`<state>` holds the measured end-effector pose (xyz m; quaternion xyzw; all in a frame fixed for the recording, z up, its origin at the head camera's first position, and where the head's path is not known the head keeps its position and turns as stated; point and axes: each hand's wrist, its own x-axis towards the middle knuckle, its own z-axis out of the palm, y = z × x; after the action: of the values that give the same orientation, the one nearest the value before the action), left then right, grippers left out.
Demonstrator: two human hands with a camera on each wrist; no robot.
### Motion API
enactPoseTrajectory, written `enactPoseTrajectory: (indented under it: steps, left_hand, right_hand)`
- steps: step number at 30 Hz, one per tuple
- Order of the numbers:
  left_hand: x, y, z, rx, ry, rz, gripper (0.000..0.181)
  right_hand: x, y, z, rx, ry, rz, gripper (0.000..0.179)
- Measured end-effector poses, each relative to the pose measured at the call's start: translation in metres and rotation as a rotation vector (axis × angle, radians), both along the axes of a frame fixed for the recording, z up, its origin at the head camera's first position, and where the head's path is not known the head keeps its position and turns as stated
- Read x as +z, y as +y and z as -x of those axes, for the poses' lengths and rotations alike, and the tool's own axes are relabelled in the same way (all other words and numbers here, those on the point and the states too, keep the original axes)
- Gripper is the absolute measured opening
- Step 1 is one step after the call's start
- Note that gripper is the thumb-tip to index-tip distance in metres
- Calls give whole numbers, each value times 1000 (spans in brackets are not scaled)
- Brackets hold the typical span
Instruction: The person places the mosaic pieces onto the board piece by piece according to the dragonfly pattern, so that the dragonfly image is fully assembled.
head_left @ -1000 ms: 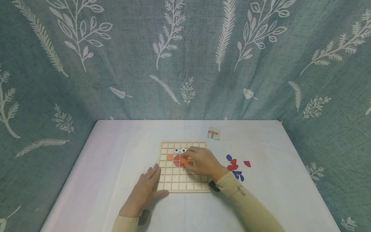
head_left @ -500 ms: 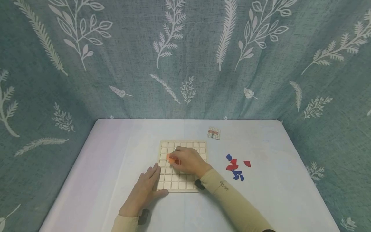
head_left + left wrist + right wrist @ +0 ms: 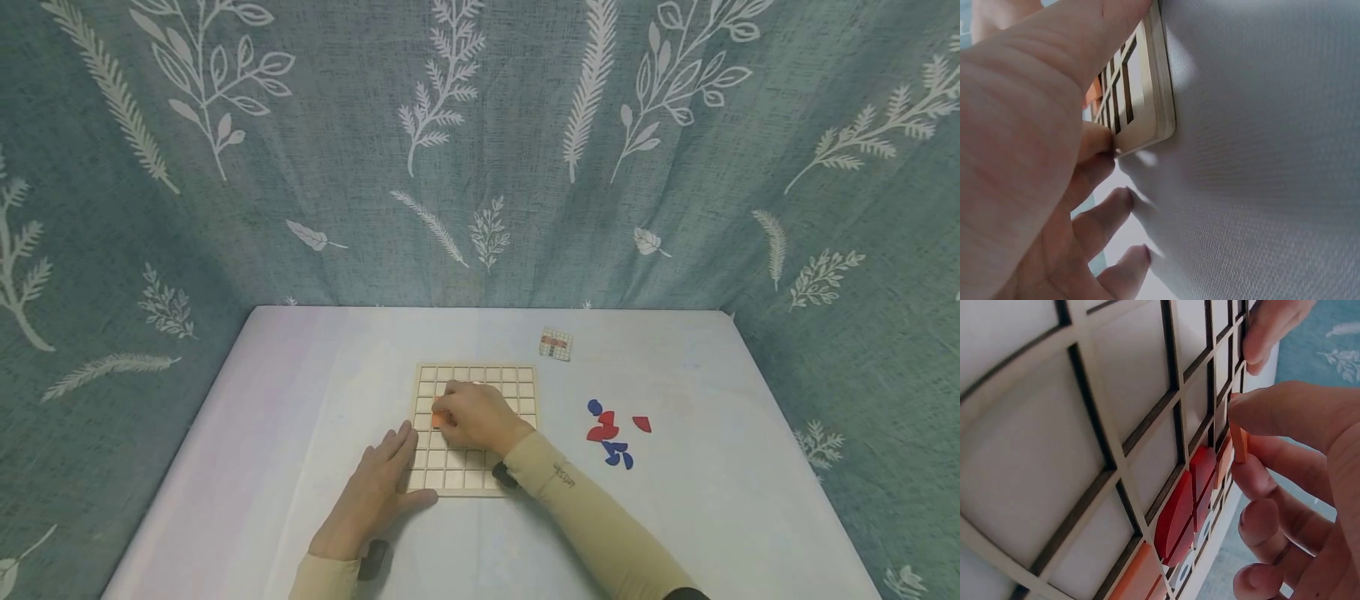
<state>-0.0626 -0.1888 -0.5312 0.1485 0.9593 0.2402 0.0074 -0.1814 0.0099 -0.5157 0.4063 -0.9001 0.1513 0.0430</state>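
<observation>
A wooden grid board [image 3: 457,481] lies on the table. My right hand [image 3: 480,417] reaches over its left part, pinching an orange square tile [image 3: 1239,442] between thumb and fingers, on edge at the grid. Red curved pieces [image 3: 1175,515] fill neighbouring cells. Beside them sit orange tiles [image 3: 1135,575] and white eye pieces [image 3: 1183,572]; in the head view my right hand hides most of these. My left hand [image 3: 371,492] lies at the board's near left corner, fingers extended along the left edge, thumb by the front edge.
Right of the board are loose red pieces [image 3: 602,432] and blue pieces [image 3: 611,457]. Behind it lies a small picture card [image 3: 555,343] with a grid pattern. A patterned teal curtain [image 3: 360,167] encloses the table's back and sides.
My right hand has moved left across the board with the orange tile, from over the red pieces to the left-hand cells. My left hand has stayed in place.
</observation>
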Motion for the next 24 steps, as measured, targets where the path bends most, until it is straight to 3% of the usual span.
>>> enactPoseTrajectory:
  steps: [7,19,24]
  left_hand:
    - [2,1,1,-5,-15,12,96]
    - [2,0,3,-19,-5,27,95]
    - [1,0,2,-23,19,20,95]
  right_hand:
    - [2,-1,-2,-2,-35,-36,22]
    - [-2,-6,-7,-15,59,-80,16]
    - [-3,-7,-7,-19,55,-73,16]
